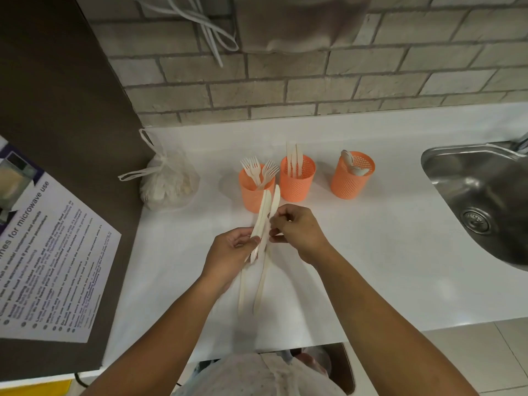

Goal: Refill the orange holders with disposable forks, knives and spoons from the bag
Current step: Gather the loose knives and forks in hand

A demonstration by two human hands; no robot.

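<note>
Three orange mesh holders stand in a row on the white counter: the left one (253, 195) holds forks, the middle one (297, 184) knives, the right one (351, 180) spoons. A knotted clear plastic bag (167, 185) of cutlery lies at the left by the wall. Above the counter in front of the holders, my left hand (228, 252) grips a bunch of cream disposable knives (264, 218), blades pointing toward the holders. My right hand (297, 227) pinches one knife of that bunch. Two more knives (258, 292) lie on the counter beneath my hands.
A steel sink (483, 201) is set into the counter at the right. A dark cabinet side with a microwave-use notice (48, 252) stands at the left. A brick wall runs along the back. An open bin (314, 364) sits below the counter's front edge.
</note>
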